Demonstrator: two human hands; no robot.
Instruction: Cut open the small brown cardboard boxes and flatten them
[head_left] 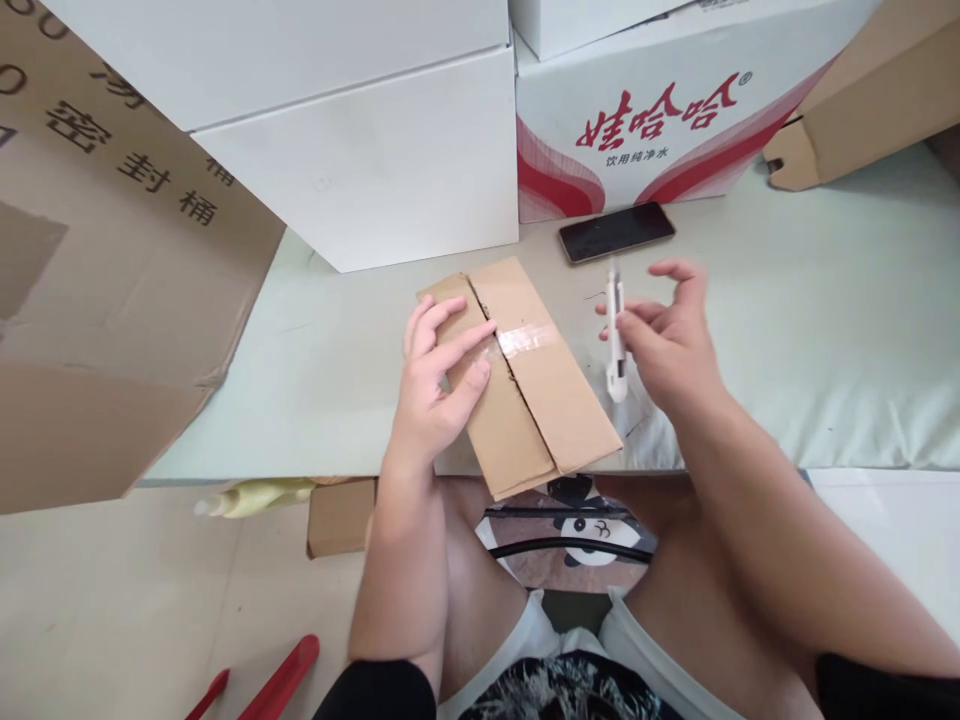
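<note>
From here I see a big printed carton [112, 300] at far left of frame. Left hand [439, 380] near center: released, fingers spread on top of the small cardboard box [562, 390]. Box sits mid-frame, angled, clear tape [529, 340] across its seam. Black phone [616, 233] upper right of center. Below it, white utility knife [616, 350], pinched by the right hand [664, 335], apart from the box.

Pale green surface [795, 330] | cardboard box [559, 395] | black phone [617, 233] | lower white box [390, 180] | red-lettered carton [637, 180]
</note>
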